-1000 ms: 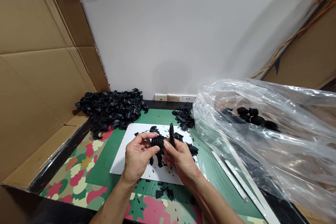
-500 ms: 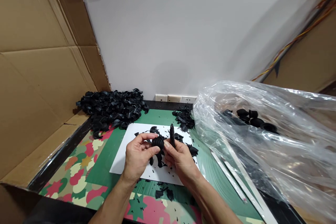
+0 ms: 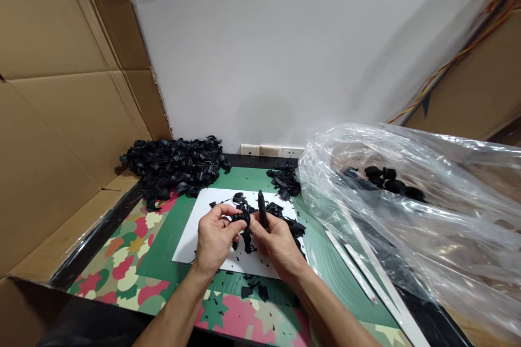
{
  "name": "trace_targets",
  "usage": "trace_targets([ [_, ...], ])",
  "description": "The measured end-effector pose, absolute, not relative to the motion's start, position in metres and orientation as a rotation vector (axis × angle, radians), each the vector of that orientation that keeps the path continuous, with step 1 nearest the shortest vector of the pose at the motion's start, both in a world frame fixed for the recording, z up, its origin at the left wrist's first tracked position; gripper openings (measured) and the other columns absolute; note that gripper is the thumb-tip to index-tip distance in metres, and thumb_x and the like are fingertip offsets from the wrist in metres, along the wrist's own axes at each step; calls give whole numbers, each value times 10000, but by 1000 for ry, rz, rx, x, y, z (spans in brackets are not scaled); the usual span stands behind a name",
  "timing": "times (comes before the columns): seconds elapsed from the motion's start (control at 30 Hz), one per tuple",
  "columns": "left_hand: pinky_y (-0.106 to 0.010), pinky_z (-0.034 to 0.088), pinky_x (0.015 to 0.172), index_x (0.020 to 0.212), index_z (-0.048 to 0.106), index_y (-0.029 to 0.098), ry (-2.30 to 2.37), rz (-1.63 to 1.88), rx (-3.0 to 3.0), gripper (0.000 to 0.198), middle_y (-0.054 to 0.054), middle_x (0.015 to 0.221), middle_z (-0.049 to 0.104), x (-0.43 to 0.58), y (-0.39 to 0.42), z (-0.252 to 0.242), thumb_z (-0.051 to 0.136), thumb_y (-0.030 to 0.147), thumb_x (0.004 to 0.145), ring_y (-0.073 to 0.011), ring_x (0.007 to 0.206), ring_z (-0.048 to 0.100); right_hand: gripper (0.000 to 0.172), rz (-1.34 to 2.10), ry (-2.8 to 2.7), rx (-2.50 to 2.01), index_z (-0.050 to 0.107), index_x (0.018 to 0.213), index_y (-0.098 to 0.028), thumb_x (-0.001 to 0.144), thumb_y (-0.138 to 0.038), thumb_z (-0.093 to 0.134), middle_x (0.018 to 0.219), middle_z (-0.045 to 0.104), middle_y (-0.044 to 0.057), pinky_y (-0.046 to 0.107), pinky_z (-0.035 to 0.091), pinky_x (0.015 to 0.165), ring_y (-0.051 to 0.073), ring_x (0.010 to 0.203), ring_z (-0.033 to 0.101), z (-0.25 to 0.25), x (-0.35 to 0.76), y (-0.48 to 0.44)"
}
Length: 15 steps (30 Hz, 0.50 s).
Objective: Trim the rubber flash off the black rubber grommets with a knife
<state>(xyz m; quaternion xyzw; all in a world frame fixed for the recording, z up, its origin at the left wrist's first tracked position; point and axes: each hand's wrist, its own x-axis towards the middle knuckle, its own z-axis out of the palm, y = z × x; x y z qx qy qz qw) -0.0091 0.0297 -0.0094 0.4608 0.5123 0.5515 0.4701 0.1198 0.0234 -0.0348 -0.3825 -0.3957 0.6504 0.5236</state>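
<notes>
A small black ribbed rubber bellows point(image 3: 243, 219) is pinched between the thumb and fingers of my left hand point(image 3: 213, 236). My right hand point(image 3: 280, 242) is closed round a dark pen-shaped tool point(image 3: 261, 207), which points upward. The right thumb and fingertips meet the right side of the bellows. Both hands are above a white sheet point(image 3: 190, 241) strewn with black rubber scraps point(image 3: 248, 241). The tool's lower end is hidden in the right hand.
A heap of black trimmings point(image 3: 179, 165) lies at the back left, beside a cardboard wall point(image 3: 61, 119). A smaller scrap pile point(image 3: 285, 180) sits behind the sheet. On the right, a clear plastic bag point(image 3: 366, 141) contains several black rubber parts; metal strips point(image 3: 354, 271) lie near it.
The bellows has been turned and tilted in my fingers. My right hand has shifted slightly left, and the tool has moved left with it, leaning a little more to the left.
</notes>
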Motion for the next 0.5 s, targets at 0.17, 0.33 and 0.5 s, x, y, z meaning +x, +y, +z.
trace_targets([
  [0.17, -167, 317, 328, 629, 618, 148, 1249, 1384, 1116, 192, 53, 442, 552, -7, 28, -10, 765, 222, 532, -64, 318, 455, 359, 1346, -1073, -1012, 505, 655, -201, 631, -469, 743, 495, 403, -78, 224, 263, 422, 80, 436, 313, -39, 116, 25],
  [0.33, -165, 321, 347, 655, 634, 148, 1334, 1381, 1125, 176, 58, 409, 535, -12, 19, -11, 747, 226, 544, -72, 336, 467, 177, 1115, -1185, -1160, 577, 596, -194, 621, -344, 667, 536, 546, -21, 270, 385, 536, 146, 524, 472, -36, 124, 24],
  [0.5, -147, 343, 374, 776, 643, 158, 1437, 1521, 1133, 247, 56, 449, 570, -35, 9, -9, 753, 193, 557, -94, 421, 548, 251, 1016, -1104, -1196, 631, 652, -176, 684, -425, 631, 620, 615, 30, 273, 390, 538, 163, 567, 510, -32, 138, 23],
])
